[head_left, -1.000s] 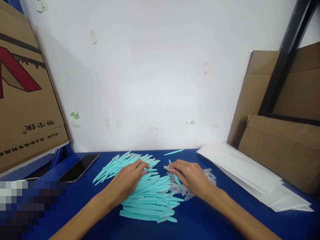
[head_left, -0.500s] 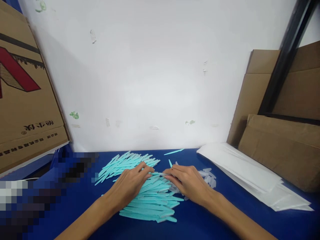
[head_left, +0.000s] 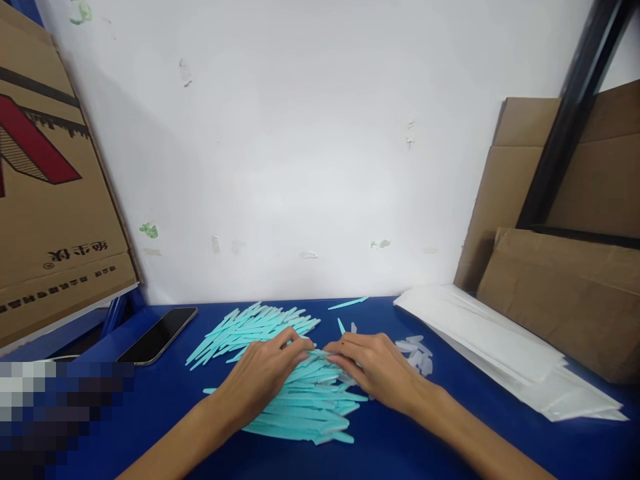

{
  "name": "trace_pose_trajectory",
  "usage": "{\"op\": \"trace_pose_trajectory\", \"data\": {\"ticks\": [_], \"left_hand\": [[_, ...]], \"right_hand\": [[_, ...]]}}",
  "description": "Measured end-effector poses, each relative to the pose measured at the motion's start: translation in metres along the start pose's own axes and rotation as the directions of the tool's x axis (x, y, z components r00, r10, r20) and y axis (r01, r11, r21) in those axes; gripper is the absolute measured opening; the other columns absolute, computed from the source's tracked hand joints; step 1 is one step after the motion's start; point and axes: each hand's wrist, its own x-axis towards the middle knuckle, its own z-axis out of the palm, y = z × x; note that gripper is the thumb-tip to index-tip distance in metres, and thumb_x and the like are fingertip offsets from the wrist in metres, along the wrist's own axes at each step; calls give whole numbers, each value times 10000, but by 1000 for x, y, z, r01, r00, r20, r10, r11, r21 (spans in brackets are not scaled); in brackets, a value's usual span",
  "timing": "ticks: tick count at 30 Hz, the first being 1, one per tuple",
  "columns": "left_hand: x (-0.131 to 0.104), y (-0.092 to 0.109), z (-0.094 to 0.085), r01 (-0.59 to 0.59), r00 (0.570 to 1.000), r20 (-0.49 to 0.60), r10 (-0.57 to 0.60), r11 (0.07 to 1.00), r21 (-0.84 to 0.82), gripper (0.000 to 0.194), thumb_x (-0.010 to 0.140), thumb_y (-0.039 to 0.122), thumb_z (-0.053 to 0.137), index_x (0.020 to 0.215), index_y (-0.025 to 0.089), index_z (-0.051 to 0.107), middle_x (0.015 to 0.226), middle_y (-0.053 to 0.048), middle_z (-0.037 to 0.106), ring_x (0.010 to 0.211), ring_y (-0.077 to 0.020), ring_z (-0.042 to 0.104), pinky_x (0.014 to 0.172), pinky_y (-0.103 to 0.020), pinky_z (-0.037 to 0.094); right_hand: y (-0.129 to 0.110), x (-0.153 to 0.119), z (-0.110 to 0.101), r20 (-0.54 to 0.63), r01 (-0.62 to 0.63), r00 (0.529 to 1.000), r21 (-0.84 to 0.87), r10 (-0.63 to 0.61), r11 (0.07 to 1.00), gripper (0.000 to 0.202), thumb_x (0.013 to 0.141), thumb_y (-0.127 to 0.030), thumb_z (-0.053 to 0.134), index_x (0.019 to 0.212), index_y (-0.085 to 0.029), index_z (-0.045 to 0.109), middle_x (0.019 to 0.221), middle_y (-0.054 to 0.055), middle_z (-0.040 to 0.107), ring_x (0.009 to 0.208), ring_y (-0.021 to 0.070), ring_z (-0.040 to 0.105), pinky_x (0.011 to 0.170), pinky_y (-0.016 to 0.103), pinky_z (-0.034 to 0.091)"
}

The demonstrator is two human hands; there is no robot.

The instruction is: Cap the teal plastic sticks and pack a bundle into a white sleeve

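Observation:
Both hands meet over a pile of flat turquoise strips with tapered ends (head_left: 305, 403) on the blue tabletop. My left hand (head_left: 277, 363) is closed, its thumb and forefinger pinching one turquoise strip (head_left: 320, 353) at its left side. The fingertips of my right hand (head_left: 373, 360) close on the right end of the same strip, only a short part of which shows between the hands. Small translucent pieces like caps (head_left: 416, 353) lie beside my right hand, some partly hidden under it. Beyond my left hand spreads a second heap of turquoise strips (head_left: 250, 327).
A phone (head_left: 159, 337) lies at left. One loose strip (head_left: 349, 303) rests near the white wall. White sheets or bags (head_left: 490, 333) are stacked at right, by cardboard (head_left: 560, 300) and a black post (head_left: 565, 127). A printed carton (head_left: 55, 173) stands on the left.
My left hand has shifted slightly right, bringing the fingertips of both hands closer together over the pile. Less of the held strip shows between them.

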Motion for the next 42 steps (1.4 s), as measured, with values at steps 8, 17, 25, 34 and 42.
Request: {"op": "trace_pose_trajectory", "data": {"ticks": [8,17,25,34,42], "left_hand": [[-4,10,7,-67,991,-123,45,982,-179,298,1054,296,389,1313,265,533,889,-31,630,648,-122,572,570,-226,418],[-4,15,5,-157,949,-304,80,959,-235,294,1028,189,438,1286,255,564,795,-5,570,606,-102,525,545,-201,398],[-2,-1,8,-127,974,-191,123,992,-8,533,922,-23,317,1316,266,529,990,-60,611,690,-127,543,545,-203,395],[-9,-69,5,182,979,-109,-175,982,56,444,960,95,342,1320,228,567,1083,-102,645,967,-255,617,813,-381,518],[-11,-60,8,203,977,-69,-200,979,35,403,1007,230,366,1393,242,485,1259,-96,612,1161,-283,570,985,-473,471]], "right_hand": [[-9,-2,4,4,45,999,-6,-45,999,360,1054,-349,357,1067,-232,697,815,37,699,708,146,646,588,239,386],[-13,-1,8,-131,58,991,169,-36,984,343,1045,-327,401,984,-197,713,709,19,621,621,132,541,583,255,357],[-11,3,-16,23,-14,1000,-71,16,997,352,1033,-437,407,1190,-257,665,947,40,714,806,173,677,643,250,444],[61,26,-20,175,-178,946,-426,274,887,390,989,-194,428,1364,-186,532,1394,156,545,1164,294,599,895,390,497],[121,60,-5,347,-88,896,-473,277,877,308,969,-167,478,1244,-165,616,1165,158,691,1025,265,680,818,322,500]]}}
